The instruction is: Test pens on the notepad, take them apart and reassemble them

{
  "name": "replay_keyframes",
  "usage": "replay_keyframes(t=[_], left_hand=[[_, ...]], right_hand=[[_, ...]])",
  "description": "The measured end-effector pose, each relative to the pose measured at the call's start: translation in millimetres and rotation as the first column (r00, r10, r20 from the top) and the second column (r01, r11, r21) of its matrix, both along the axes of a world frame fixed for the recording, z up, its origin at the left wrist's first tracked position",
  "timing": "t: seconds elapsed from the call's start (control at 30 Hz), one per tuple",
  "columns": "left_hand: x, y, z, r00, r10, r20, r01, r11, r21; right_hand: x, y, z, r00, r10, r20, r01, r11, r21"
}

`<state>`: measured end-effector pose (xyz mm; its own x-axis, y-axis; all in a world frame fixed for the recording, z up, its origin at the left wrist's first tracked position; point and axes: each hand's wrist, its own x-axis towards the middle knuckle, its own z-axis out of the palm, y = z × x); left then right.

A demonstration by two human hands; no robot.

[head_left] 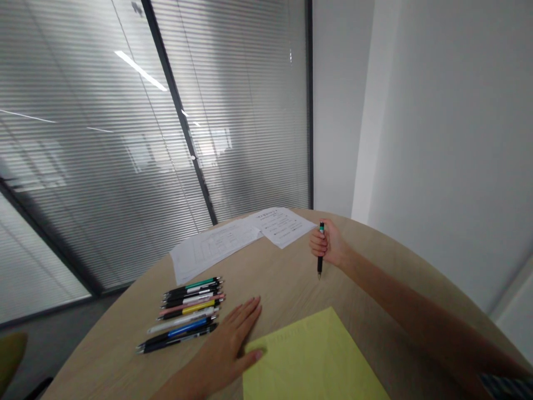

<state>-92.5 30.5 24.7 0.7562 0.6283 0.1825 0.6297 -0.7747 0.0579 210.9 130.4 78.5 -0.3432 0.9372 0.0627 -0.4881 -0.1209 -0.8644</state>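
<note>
In my right hand a black pen with a green band near its top stands upright, tip down. The fingers wrap round its barrel and the thumb lies near its top end. My left hand rests flat, fingers stretched out, with the thumb over the left edge of a yellow sheet of paper. Left of that hand, several pens lie side by side in a row, with green, black, pink, yellow, white and blue barrels.
Printed white sheets overlap at the far side of the round wooden table. Behind it stand a glass partition with blinds and a white wall. Something yellow-green shows at the lower left.
</note>
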Motion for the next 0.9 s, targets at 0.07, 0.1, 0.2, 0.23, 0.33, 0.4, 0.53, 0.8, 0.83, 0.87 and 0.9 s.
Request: replay_keyframes(t=[0.07,0.1,0.2,0.23,0.33,0.4,0.53,0.8,0.83,0.87,0.9], left_hand=[[-0.3,0.0,0.0,1.0,0.001,-0.013,-0.001,1.0,-0.002],[-0.4,-0.1,0.0,1.0,0.003,-0.017,-0.004,1.0,-0.004],[-0.9,-0.7,-0.5,1.0,0.005,-0.015,-0.005,1.0,-0.003],[-0.9,-0.8,-0.6,1.0,0.004,-0.013,-0.004,1.0,-0.001],[-0.4,-0.8,-0.5,1.0,0.005,-0.01,-0.005,1.0,0.005],[0.2,-0.8,0.3,1.0,0.004,-0.011,-0.004,1.0,0.003],[1.1,-1.7,2.3,1.0,0.006,-0.002,-0.006,1.0,-0.005],[2.3,-1.6,2.5,0.999,0.019,-0.029,-0.019,1.0,-0.023],[2.6,-1.5,2.6,0.999,0.02,-0.037,-0.021,0.999,-0.025],[2.9,-1.5,2.9,0.999,0.02,-0.042,-0.021,0.999,-0.026],[3.2,-1.6,3.2,0.999,0.02,-0.044,-0.021,0.999,-0.024]], right_hand=[[2.7,-0.1,2.2,1.0,0.003,-0.005,-0.003,1.0,0.003],[3.2,-0.5,3.2,1.0,0.005,-0.004,-0.005,1.0,0.003],[2.5,-2.9,5.7,0.999,0.015,0.028,-0.015,1.0,0.005],[2.1,-3.6,6.2,0.999,0.021,0.043,-0.021,1.0,0.009],[1.7,-5.2,6.8,0.997,0.051,0.061,-0.052,0.998,0.019],[2.0,-5.5,6.3,0.996,0.074,0.042,-0.075,0.997,0.014],[2.2,-5.3,5.3,0.994,0.11,-0.016,-0.111,0.994,-0.018],[2.1,-5.3,6.7,0.993,0.115,0.008,-0.115,0.993,-0.018],[2.2,-5.1,6.6,0.994,0.108,0.018,-0.108,0.994,-0.014],[2.3,-4.9,6.2,0.994,0.102,0.023,-0.102,0.995,-0.011],[2.4,-4.5,5.8,0.995,0.1,0.022,-0.1,0.995,-0.008]])
